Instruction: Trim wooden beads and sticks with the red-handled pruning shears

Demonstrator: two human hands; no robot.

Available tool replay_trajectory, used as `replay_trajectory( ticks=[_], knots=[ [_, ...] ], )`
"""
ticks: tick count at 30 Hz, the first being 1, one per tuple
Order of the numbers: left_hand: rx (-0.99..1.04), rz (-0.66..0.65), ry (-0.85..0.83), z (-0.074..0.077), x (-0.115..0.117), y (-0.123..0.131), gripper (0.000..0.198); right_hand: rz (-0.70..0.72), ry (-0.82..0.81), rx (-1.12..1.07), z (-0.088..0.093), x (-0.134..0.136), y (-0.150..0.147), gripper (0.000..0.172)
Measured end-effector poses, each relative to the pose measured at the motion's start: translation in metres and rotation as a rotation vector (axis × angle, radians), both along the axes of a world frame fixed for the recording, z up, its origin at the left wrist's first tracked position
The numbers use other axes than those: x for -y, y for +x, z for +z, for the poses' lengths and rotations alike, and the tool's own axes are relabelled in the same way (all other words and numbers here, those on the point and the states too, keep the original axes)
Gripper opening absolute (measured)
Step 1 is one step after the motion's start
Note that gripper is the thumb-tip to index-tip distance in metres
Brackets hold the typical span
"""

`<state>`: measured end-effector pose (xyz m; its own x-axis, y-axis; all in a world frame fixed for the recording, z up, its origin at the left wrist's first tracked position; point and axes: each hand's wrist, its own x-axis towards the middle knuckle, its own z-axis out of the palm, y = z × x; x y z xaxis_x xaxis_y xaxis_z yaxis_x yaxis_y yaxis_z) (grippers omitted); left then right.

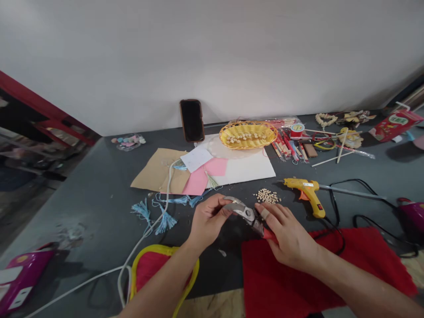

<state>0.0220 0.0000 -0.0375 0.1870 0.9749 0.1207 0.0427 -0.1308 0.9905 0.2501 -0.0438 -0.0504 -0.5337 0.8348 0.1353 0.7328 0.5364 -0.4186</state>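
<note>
My right hand [286, 232] is wrapped round the red handle of a pair of pruning shears [247, 213], their curved metal jaws pointing left. At the tips of those jaws my left hand [209, 219] is closed in a pinch. Between its thumb and finger there may be something small and pale, too small to name. Just beyond the shears lies a little heap of pale wooden beads [266, 195]. A yellow glue gun [307, 192] rests on the table to the right of the beads.
A yellow woven basket [248, 136] with small pale pieces stands on white board at the back. Left of it, a phone [192, 120] leans on the wall. Blue tassels [166, 223] and a white cable [168, 185] lie left. Red cloth [318, 274] covers the front right edge.
</note>
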Motion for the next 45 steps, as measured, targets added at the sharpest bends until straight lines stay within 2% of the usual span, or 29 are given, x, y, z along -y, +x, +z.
replay_trajectory(
  ticks=[7,12,16,20,25,32,39,45],
  knots=[
    [-0.012,-0.003,-0.041,0.005,0.003,0.001,0.014,0.002,-0.024,-0.009,0.002,0.003,-0.001,0.076],
    [0.095,-0.05,-0.176,0.001,0.003,0.001,0.021,-0.007,0.006,0.007,0.003,0.004,-0.003,0.07],
    [0.209,-0.115,-0.273,0.001,0.001,0.002,0.03,0.002,0.032,0.01,0.002,0.002,-0.002,0.071],
    [0.192,-0.107,-0.296,0.007,0.0,0.002,0.033,0.008,0.039,0.01,0.002,0.001,-0.001,0.071],
    [0.142,-0.105,-0.297,0.01,0.001,0.001,0.037,0.02,0.02,-0.012,0.002,0.002,-0.002,0.069],
    [0.044,-0.092,-0.216,0.005,0.002,0.0,0.032,-0.005,-0.018,0.0,0.003,0.004,-0.002,0.073],
    [-0.078,0.056,-0.115,0.005,0.002,0.002,0.019,-0.049,-0.003,0.019,0.001,-0.001,-0.002,0.073],
    [-0.039,-0.017,-0.163,0.009,0.002,0.002,0.021,-0.025,-0.013,0.012,0.001,0.0,-0.002,0.071]
  ],
)
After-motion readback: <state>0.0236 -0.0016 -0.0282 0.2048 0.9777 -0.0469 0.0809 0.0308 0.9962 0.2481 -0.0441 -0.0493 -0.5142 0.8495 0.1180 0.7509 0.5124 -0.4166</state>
